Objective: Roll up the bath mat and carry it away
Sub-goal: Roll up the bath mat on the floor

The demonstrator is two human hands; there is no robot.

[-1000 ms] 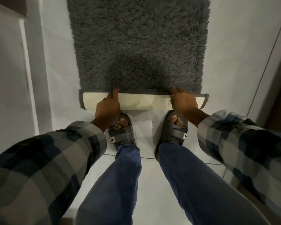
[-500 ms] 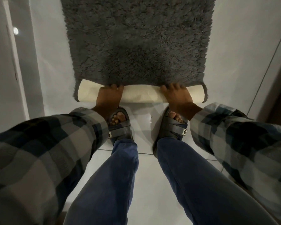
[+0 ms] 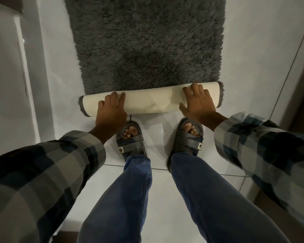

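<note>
The shaggy dark grey bath mat (image 3: 146, 44) is lying on the glossy white tiled floor (image 3: 253, 58), and the rolling is under way but at an early stage; only the near end is turned over into a short cream-backed roll (image 3: 153, 102), which is sitting across the mat's width just ahead of the person's two grey strapped sandals (image 3: 132, 141); the roll is lying slightly askew, its right end further from the person than its left; the pale woven backing is facing outward with a dark pile fringe showing at both ends; the left hand (image 3: 111, 111) is resting palm-down on the left part of the roll, fingers spread fairly wide and pressing on the backing rather than closing round it; the right hand (image 3: 198, 102) is doing the same on the right part, fingers splayed over the top of the roll; neither hand is gripping or lifting anything; the greater part of the mat is lying flat and unrolled beyond the roll, running out of view at the top, so its far end cannot be assessed; in judgement, most of the rolling is outstanding, the skew may need correcting to keep the ends flush, and the lifting and carrying away are not yet begun.
</note>
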